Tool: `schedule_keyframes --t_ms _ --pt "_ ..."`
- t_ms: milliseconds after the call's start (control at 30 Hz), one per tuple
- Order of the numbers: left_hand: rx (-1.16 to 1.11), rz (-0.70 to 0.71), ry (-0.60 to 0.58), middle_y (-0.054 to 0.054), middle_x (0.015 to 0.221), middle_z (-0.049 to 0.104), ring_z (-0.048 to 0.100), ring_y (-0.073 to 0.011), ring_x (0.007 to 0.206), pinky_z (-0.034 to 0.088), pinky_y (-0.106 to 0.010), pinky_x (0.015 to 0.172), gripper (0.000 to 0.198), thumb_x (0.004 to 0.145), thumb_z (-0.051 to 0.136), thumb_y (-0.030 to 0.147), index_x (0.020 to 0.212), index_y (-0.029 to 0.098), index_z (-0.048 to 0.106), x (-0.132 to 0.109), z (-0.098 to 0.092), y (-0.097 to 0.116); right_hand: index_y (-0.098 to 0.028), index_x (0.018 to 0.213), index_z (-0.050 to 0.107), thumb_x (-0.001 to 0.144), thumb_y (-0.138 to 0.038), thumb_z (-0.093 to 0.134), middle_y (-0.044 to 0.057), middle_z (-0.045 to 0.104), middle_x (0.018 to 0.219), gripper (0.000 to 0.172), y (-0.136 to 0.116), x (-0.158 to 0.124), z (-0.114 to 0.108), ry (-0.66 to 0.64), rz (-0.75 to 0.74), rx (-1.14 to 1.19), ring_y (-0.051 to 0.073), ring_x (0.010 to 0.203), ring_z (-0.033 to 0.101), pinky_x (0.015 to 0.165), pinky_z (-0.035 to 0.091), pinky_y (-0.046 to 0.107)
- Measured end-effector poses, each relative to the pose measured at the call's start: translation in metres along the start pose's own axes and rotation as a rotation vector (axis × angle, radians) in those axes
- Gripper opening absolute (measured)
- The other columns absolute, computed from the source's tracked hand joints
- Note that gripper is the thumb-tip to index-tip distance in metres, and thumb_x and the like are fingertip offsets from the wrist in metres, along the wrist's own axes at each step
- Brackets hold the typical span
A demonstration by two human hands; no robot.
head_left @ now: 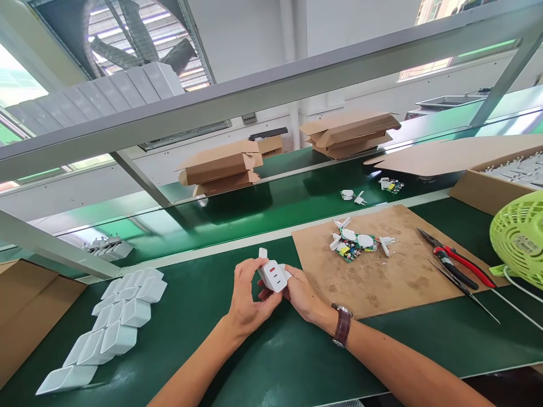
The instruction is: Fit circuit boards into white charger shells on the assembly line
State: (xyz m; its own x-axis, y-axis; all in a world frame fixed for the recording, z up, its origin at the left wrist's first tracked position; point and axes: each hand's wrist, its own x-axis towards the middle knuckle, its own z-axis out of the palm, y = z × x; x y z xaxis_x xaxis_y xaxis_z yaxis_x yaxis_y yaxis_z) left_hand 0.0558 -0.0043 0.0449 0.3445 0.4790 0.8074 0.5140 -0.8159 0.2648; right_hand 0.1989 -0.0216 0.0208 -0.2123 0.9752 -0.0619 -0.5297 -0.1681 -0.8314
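Between both hands, above the green bench, is a white USB wall charger (274, 276), its port face with one red and two dark slots turned toward me. My left hand (248, 291) grips it from the left with thumb and fingers. My right hand (300, 291) is closed round its right side, a watch on that wrist. A small white part (263, 252) sticks up at the charger's back; how it joins is hidden. Right of the hands, circuit boards with white plug parts (356, 241) lie on a brown cardboard sheet (365, 288).
Rows of open white charger shells (121, 322) stand at left beside a cardboard box (34, 316). Pliers with red-black handles (460, 263) and tweezers (466, 291) lie at right, near a green fan (520, 240). A metal rail (271, 82) crosses above the bench.
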Motion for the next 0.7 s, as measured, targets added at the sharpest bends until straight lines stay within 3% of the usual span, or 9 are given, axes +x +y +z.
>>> schedule_keyframes --t_ms 167,300,367,433,533,700 --pt "-0.007 -0.01 -0.015 -0.009 0.117 0.065 0.06 -0.0259 0.109 0.055 -0.042 0.092 0.066 0.082 0.071 0.015 0.142 0.022 0.044 -0.002 -0.002 -0.001 -0.021 0.1 0.072 0.081 -0.039 0.062 0.004 0.077 0.092 0.028 -0.002 0.0 0.0 0.022 -0.001 -0.028 0.022 0.078 0.072 0.077 0.058 0.038" --pt "0.05 -0.033 -0.001 -0.01 0.119 0.065 0.062 -0.0277 0.11 0.054 -0.045 0.094 0.068 0.081 0.074 0.019 0.143 0.024 0.044 -0.007 -0.004 -0.016 -0.022 0.104 0.073 0.088 -0.047 0.063 0.006 0.076 0.101 0.031 -0.01 0.004 -0.002 0.159 -0.204 -0.13 0.025 0.094 0.07 0.085 0.059 0.041" --pt "0.057 -0.146 -0.006 -0.01 0.117 0.066 0.063 -0.0289 0.11 0.054 -0.047 0.094 0.069 0.08 0.077 0.026 0.141 0.023 0.045 -0.008 -0.001 -0.03 -0.023 0.106 0.073 0.093 -0.045 0.059 0.006 0.075 0.105 0.029 -0.014 0.003 -0.003 0.199 -0.34 -0.239 0.025 0.099 0.069 0.09 0.059 0.042" --pt "0.011 -0.349 -0.053 -0.009 0.114 0.066 0.065 -0.0294 0.107 0.055 -0.049 0.093 0.064 0.078 0.078 0.032 0.135 0.022 0.05 -0.006 0.005 -0.045 -0.024 0.11 0.071 0.098 -0.037 0.054 0.007 0.073 0.11 0.025 -0.015 0.0 -0.003 0.205 -0.495 -0.397 0.023 0.104 0.068 0.096 0.057 0.042" --pt "-0.147 -0.585 -0.171 -0.008 0.112 0.068 0.068 -0.0267 0.099 0.056 -0.049 0.09 0.059 0.076 0.079 0.035 0.127 0.021 0.053 0.003 0.024 -0.065 -0.025 0.119 0.066 0.101 -0.023 0.048 0.009 0.067 0.121 0.026 -0.01 -0.01 0.0 0.137 -0.744 -0.672 0.022 0.115 0.065 0.104 0.054 0.042" --pt "-0.348 -0.582 -0.336 -0.008 0.114 0.073 0.071 -0.0209 0.089 0.06 -0.047 0.088 0.076 0.07 0.084 0.027 0.136 0.021 0.046 0.02 0.067 -0.08 -0.024 0.135 0.056 0.098 -0.011 0.048 0.011 0.067 0.121 0.04 0.002 -0.018 0.002 -0.092 -0.896 -0.995 0.022 0.117 0.065 0.099 0.059 0.039"
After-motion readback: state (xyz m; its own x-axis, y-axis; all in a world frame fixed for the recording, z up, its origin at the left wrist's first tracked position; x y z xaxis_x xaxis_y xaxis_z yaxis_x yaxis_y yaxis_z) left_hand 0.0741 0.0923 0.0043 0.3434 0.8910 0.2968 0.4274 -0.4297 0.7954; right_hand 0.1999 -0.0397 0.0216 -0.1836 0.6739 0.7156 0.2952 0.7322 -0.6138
